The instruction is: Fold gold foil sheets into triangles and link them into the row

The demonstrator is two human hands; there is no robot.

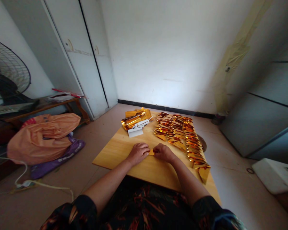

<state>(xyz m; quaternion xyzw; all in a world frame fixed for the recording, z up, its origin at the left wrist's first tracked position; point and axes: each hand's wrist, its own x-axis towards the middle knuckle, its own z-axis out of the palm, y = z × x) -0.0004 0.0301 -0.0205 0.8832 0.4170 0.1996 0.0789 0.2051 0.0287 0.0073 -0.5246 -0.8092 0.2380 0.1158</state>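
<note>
Left hand (139,153) and right hand (163,152), fingers curled in, pinch a gold paper (151,152) inside the near edge of the worktop (117,148); a brushing right forearm (189,179) could push folded pieces (176,128) off the right edge. Sheets (133,121) lie at the far-left corner.

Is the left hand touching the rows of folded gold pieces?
No, the left hand is at the small gold piece, well left of the rows of folded gold pieces.
</note>
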